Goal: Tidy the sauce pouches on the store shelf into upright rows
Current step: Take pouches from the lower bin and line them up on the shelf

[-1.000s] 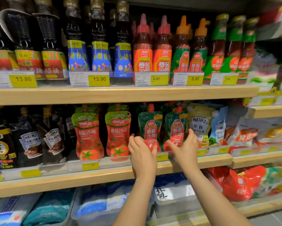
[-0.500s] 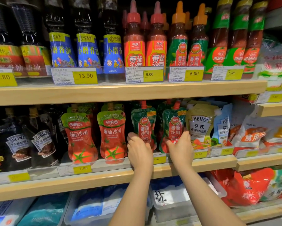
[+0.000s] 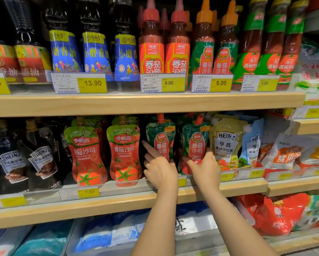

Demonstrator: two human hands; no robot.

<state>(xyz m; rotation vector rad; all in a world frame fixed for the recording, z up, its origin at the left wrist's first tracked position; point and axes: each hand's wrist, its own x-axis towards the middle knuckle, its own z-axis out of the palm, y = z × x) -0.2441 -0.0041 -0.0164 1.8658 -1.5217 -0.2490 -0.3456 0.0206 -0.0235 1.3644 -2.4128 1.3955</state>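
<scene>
The wooden middle shelf [image 3: 118, 202] runs across the whole view, carrying rows of standing pouches behind a strip of yellow price tags, with bottles on the shelf above. At its left stand dark Heinz pouches [image 3: 40, 159], then two red tomato pouches [image 3: 124, 154], each upright. Right of these stand two green ketchup pouches with red spouts. The left green pouch [image 3: 161, 139] is upright, and the left hand [image 3: 160, 171] lies against its lower front, forefinger stretched up along the pouch's left edge, the other fingers curled; its grip is loose and open rather than closed around the pack. The right green pouch [image 3: 196, 143] leans slightly, and the right hand [image 3: 205, 168] grips its lower part, thumb across the front and fingers at its right edge, just beside the yellow Heinz pouch [image 3: 227, 143].
</scene>
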